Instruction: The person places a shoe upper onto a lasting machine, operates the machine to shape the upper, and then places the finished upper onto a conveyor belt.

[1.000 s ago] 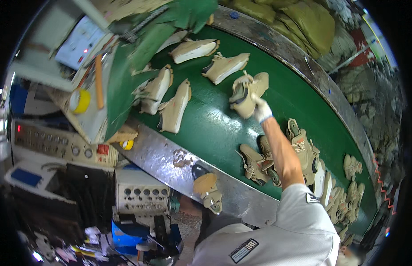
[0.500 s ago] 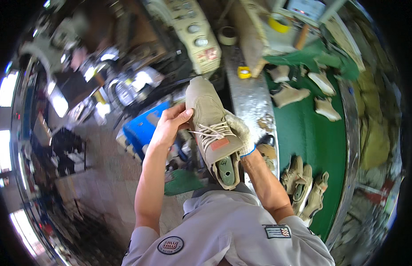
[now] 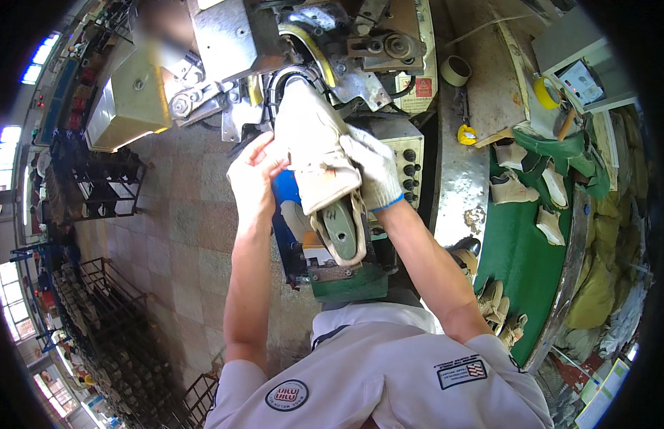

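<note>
Presently both hands, left hand (image 3: 252, 171) bare and right hand (image 3: 375, 168) gloved, have fingers clamped on the lasted shoe (image 3: 314, 161), toe entering the machine (image 3: 325, 50); seating it squarely seems next.

— How many hands are there on the shoe?
— Two. The bare left hand (image 3: 252, 171) and the gloved right hand (image 3: 375, 168), so one glove only. Between their fingers there is one pale shoe upper (image 3: 314, 154) on one green last (image 3: 340, 229).
— And the rolls of tape, far to the right of the gloved fingers?
— I count three: one beige roll (image 3: 457, 70) and two yellow ones (image 3: 466, 134) (image 3: 545, 91).
— How many loose shoe uppers lie on the green belt (image 3: 514, 257)?
— Four I can see clearly, well to the right of the fingers (image 3: 509, 154) (image 3: 510, 189) (image 3: 555, 184) (image 3: 550, 223). Lower on the belt there are more, but they overlap, so I cannot count them exactly.
— Machines?
— One grey machine (image 3: 332, 43), just above the fingertips.
</note>
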`<control>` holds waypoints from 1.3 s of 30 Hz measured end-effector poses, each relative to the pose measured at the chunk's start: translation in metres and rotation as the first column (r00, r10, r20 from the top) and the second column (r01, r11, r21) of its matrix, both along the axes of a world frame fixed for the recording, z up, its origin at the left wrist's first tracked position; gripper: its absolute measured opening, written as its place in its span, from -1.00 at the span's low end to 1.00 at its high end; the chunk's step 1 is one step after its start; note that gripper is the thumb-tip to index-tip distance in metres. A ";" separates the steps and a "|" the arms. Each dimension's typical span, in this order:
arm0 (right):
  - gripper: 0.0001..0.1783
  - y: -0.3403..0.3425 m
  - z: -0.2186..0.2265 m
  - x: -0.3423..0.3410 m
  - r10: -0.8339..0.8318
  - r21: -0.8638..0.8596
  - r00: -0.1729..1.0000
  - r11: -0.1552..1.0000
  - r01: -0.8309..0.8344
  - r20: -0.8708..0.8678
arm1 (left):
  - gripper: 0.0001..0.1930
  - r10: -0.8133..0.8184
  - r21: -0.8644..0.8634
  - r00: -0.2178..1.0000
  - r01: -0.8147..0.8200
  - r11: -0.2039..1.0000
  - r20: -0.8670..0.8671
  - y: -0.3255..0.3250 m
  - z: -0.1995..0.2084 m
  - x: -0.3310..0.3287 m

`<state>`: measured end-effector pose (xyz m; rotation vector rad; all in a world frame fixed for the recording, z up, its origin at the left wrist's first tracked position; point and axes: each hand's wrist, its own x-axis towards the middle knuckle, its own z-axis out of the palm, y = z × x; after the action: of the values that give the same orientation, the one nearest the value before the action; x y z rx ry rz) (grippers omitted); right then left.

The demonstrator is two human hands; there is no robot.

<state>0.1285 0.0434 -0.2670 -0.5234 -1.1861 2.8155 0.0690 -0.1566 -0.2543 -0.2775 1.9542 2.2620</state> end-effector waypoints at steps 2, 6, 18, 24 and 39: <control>-0.54 -0.006 -0.004 -0.022 -0.039 0.002 0.999 0.999 0.039 -0.027 | -0.53 -0.002 0.060 0.995 0.008 0.998 -0.098 -0.003 0.002 -0.012; -0.56 -0.020 -0.010 -0.047 -0.112 -0.012 0.990 0.994 0.111 -0.091 | -0.51 0.078 0.254 0.992 -0.050 0.966 -0.099 0.005 -0.002 -0.022; -0.66 -0.029 -0.033 -0.051 -0.163 -0.019 0.984 0.986 0.165 0.075 | -0.61 -0.155 0.459 0.983 0.095 0.883 0.094 0.030 -0.056 0.015; -0.64 -0.020 -0.050 -0.050 -0.207 0.176 0.952 0.970 0.170 0.225 | -0.66 -0.118 0.334 0.989 0.084 0.939 0.085 0.032 -0.084 0.011; -0.53 -0.001 -0.072 0.040 -0.285 0.242 0.930 0.943 0.229 0.231 | -0.50 0.033 -0.120 0.998 -0.026 0.992 0.054 -0.042 -0.131 0.067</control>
<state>0.1685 0.0420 -0.3386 -0.9814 -1.3259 2.4180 0.1363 -0.1982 -0.3852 -0.3811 2.0729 2.1336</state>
